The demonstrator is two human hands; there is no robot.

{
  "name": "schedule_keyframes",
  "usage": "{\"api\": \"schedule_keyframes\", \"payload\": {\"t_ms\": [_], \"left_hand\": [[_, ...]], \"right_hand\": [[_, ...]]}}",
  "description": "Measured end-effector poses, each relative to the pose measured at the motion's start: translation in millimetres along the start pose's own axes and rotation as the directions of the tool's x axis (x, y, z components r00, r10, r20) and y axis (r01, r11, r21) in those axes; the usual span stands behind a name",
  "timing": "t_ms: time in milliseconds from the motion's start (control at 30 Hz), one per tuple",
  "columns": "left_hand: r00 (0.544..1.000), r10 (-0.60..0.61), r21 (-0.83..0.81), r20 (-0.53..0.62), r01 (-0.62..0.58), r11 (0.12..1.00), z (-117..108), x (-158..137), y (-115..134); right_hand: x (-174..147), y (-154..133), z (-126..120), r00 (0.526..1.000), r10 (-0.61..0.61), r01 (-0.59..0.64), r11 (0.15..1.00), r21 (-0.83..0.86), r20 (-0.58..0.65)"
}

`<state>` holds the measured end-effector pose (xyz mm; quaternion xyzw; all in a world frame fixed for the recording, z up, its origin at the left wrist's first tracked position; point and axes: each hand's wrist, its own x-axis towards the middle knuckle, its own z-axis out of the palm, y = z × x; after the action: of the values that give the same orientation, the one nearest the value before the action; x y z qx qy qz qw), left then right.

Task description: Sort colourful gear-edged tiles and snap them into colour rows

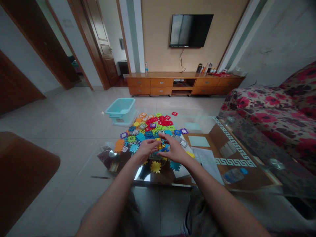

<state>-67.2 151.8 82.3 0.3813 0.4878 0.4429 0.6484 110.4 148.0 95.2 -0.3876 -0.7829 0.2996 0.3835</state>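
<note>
My left hand [147, 149] is closed in a pinch at the near side of a pile of toothed plastic tiles. Between its fingertips is a small yellow toothed tile [158, 143], seen nearly edge-on. My right hand [174, 148] is just to the right, thumb and fingers apart around the yellow tile's far side; contact there is hard to make out. Under and beyond both hands spread red tiles [160, 122], blue tiles [149, 134] and orange tiles [119, 145]. Nearer to me lie a loose yellow tile [155, 167] and a teal tile [175, 165].
The tiles lie on a glass coffee table [247, 184]. A light-blue bin [122, 110] stands at its far left corner. White paper [207, 161] and a bottle with a blue cap [235, 176] are at the right. A floral sofa [269, 105] stands farther right.
</note>
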Motion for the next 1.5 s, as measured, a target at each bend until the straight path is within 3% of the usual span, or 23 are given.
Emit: {"api": "schedule_keyframes", "payload": {"t_ms": [100, 200, 267, 400, 533, 600, 800, 967, 1200, 1300, 1400, 1500], "left_hand": [[0.961, 0.232, 0.280, -0.152, -0.183, 0.942, -1.7, -0.1, -0.3], [0.890, 0.439, 0.497, -0.120, -0.329, 0.803, -2.2, -3.1, 0.4], [0.868, 0.489, 0.513, -0.082, -0.384, 0.768, -0.4, -5.3, 0.4], [0.859, 0.510, 0.456, -0.053, -0.434, 0.777, 4.6, -7.8, -0.7], [0.864, 0.504, 0.513, 0.007, -0.435, 0.740, 5.8, -9.5, 0.4], [0.884, 0.465, 0.483, 0.038, -0.424, 0.766, 5.8, -10.2, 2.1], [0.962, 0.231, 0.121, 0.149, -0.249, 0.961, 7.5, -6.1, 5.4], [0.978, 0.096, -0.038, 0.187, -0.090, 0.995, 7.6, -3.9, 4.7], [0.985, 0.123, -0.047, 0.118, -0.118, 0.992, 8.0, -1.3, 3.0], [0.991, 0.131, -0.049, 0.038, -0.129, 0.990, 7.8, 2.7, 0.9], [0.987, 0.141, -0.061, -0.071, -0.145, 0.988, 6.2, 5.7, -0.1], [0.983, 0.150, -0.055, -0.107, -0.156, 0.986, 4.8, 6.4, -0.1]], "right_hand": [[2.9, 4.7, 1.5, 0.988, 0.152, -0.146, 0.978, 0.146, -0.030], [6.0, 9.1, 1.4, 0.944, 0.330, -0.321, 0.919, 0.228, -0.002], [6.8, 10.1, 2.1, 0.923, 0.384, -0.381, 0.896, 0.226, 0.034], [6.3, 9.1, 6.0, 0.913, 0.408, -0.402, 0.894, 0.195, 0.013], [8.8, 13.1, 3.0, 0.881, 0.469, -0.455, 0.877, 0.155, -0.061], [10.8, 17.3, -4.5, 0.875, 0.482, -0.466, 0.866, 0.182, -0.050], [10.8, 20.9, -36.5, 0.890, 0.449, -0.450, 0.831, 0.327, 0.082], [9.3, 12.2, -46.3, 0.910, 0.392, -0.415, 0.858, 0.302, 0.137], [11.2, 14.8, -35.3, 0.927, 0.363, -0.372, 0.866, 0.333, 0.090], [10.6, 21.3, -28.4, 0.937, 0.349, -0.339, 0.896, 0.288, 0.015], [8.4, 23.2, -23.6, 0.959, 0.257, -0.246, 0.964, 0.100, -0.120], [5.8, 20.6, -20.8, 0.983, 0.090, -0.112, 0.984, -0.137, -0.162]]}}
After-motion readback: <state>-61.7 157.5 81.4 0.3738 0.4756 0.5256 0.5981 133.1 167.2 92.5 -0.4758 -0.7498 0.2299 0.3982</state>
